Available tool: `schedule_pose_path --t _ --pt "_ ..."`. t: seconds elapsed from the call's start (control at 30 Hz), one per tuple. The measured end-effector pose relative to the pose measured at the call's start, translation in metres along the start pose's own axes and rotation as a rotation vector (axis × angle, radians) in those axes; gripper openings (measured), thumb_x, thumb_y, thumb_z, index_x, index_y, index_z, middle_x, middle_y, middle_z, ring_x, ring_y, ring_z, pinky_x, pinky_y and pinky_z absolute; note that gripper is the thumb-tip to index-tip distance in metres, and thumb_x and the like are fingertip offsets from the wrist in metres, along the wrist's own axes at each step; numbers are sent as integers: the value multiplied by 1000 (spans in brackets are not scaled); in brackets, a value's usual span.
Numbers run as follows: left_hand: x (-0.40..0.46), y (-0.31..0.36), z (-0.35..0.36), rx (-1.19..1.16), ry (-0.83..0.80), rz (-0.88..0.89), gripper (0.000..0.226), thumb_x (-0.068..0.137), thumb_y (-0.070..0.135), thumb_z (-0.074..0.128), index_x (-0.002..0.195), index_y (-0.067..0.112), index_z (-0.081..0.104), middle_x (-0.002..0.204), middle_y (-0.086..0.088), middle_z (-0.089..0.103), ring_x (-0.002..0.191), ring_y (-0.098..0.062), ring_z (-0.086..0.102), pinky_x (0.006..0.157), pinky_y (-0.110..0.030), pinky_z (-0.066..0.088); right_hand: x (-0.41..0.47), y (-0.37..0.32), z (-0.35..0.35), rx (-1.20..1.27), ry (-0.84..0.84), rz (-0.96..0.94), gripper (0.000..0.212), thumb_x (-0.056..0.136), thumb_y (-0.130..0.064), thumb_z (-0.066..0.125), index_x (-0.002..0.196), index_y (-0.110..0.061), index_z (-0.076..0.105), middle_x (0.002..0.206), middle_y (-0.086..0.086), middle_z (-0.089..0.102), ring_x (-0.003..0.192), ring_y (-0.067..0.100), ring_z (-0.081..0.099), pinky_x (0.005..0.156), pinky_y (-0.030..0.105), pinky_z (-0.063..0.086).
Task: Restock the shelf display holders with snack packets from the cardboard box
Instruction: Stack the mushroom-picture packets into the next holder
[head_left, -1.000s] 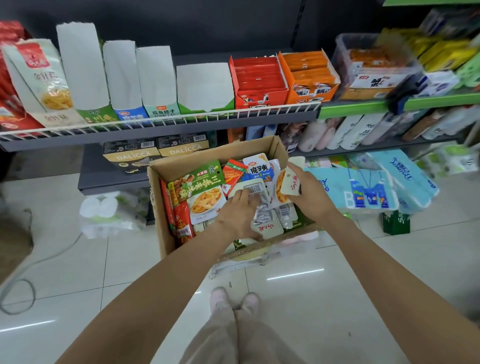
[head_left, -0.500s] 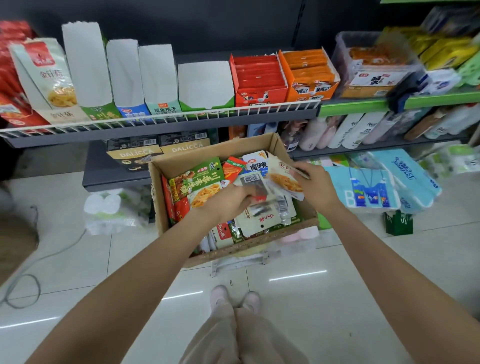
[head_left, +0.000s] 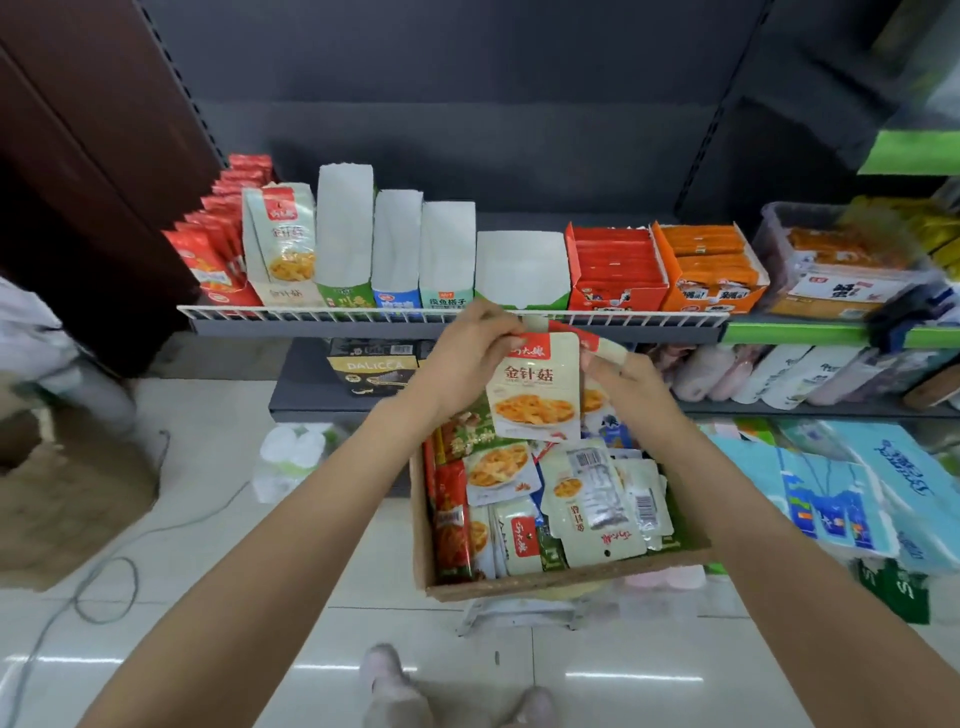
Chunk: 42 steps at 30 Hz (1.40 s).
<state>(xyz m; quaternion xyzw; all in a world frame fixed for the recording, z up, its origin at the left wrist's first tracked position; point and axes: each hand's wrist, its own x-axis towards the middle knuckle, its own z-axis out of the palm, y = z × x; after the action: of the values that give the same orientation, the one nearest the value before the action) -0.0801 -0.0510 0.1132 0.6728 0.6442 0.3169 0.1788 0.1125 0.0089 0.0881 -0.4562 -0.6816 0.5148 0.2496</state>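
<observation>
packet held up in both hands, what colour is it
Cream packet with a red top label and a yellow food picture, seen in the head view.

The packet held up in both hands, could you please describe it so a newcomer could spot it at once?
Look above the cardboard box, just below the wire-fronted shelf. There the left hand and right hand hold a cream packet upright, the only one lifted clear of the box.

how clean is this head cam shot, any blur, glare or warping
Head view: the held snack packet and the cardboard box are sharp enough to read print; the right edge, around the blue tissue packs, is smeared; white streaks of glare lie on the glossy floor tiles; the wide lens bows the shelf rail and splays the uprights outward.
</observation>
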Motion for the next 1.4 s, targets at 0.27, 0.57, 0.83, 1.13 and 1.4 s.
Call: schedule_pose_path --t 0.27,0.57,0.83,1.13,1.4 --pt "-15 -72 -94 3 221 12 19 97 17 51 102 7 66 94 -6 67 86 -16 60 71 -6 38 34 -84 112 181 -216 57 43 83 -60 33 104 -34 59 98 -19 63 99 2 57 99 29 41" --pt "-9 -169 -231 -22 293 -9 27 90 15 62 114 14 51 85 13 59 76 5 57 70 -7 48 121 -159 250 -87 -49 -46 36 85 -17 69 118 -7 62 112 5 67 92 13 62 64 11 46" --pt "30 -243 -291 226 329 70 6 90 9 61 95 8 65 90 0 60 82 -13 55 76 -19 42 196 -195 316 113 136 -78 28 85 -6 67 112 -10 62 105 1 65 90 11 61 67 16 50" --pt "92 -305 -301 267 197 -43 10 94 12 55 95 7 63 92 -1 60 83 -14 54 74 -21 40 278 -179 346 126 81 37 28 89 -10 61 117 -15 60 121 4 63 108 18 61 74 21 51" --pt "119 -328 -301 481 158 -48 16 97 20 51 105 13 64 103 -3 65 91 -20 61 79 -31 51 311 -164 346 -312 127 -37 32 86 -28 67 115 -15 61 116 3 65 98 19 65 71 20 51"
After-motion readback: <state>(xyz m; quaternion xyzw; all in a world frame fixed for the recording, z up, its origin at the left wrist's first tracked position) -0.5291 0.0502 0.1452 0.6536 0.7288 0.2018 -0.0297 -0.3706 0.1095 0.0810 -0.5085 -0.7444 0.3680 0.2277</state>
